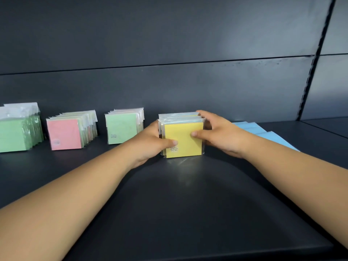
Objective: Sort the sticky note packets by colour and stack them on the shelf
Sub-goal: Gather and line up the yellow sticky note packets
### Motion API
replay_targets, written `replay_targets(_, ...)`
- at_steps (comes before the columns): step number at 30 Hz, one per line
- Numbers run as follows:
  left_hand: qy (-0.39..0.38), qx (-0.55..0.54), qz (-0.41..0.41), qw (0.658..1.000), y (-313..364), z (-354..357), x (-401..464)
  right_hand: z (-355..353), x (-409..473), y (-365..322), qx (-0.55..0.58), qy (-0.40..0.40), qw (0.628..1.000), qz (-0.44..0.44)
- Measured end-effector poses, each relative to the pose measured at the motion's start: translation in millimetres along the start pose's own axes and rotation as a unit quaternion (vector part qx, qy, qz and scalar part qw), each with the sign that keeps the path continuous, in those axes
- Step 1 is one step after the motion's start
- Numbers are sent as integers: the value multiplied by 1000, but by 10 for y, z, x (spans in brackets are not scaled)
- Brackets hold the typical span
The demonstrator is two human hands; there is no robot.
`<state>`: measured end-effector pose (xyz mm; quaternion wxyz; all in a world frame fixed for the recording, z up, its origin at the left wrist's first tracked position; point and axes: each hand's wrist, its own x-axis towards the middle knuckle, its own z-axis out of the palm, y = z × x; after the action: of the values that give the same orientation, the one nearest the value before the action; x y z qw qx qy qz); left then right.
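Squaring a yellow-fronted row of packets [181, 137] upright on the dark shelf [188, 204], mid-shelf, right of the green row [123, 127].

Clasped from both sides: left hand [150, 144] curled round the left edge, thumb on the yellow face; right hand [220, 136] wrapped over the right edge and top. Probably light and stiff, but glossy wrappers look slippery, so best squeezed at opposite ends. Blue packets [263, 131] lying flat just beyond.

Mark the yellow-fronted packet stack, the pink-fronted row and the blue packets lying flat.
yellow-fronted packet stack [185, 142]: head view, bare yellow front face between the thumbs.
pink-fronted row [63, 133]: head view, centre of the pink front packet.
blue packets [273, 135]: head view, top face behind the right forearm.
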<state>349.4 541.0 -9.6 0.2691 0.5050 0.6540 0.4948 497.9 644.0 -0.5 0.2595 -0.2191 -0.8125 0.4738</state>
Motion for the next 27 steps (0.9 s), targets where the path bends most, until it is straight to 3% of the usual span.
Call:
replay_targets(3, 2, 27, 3, 1000, -12, 12, -6, -16, -10, -4, 1, -12, 1000, -2)
replay_targets(8, -18, 104, -33, 994, -32, 25, -5, -17, -6, 73, -116, -52, 991, 52)
replay_targets(17, 136, 98, -104, 980, -145, 93, 502, 50, 555, 154, -39, 38, 990, 132)
replay_targets(24, 159, 104, -119, 975, -202, 102, 805, 44, 823, 293, 1, 94, 985, 146)
replay_targets(27, 155, 109, -113, 975, -217, 93, 823, 48, 820, 321, -45, 94, 986, 129)
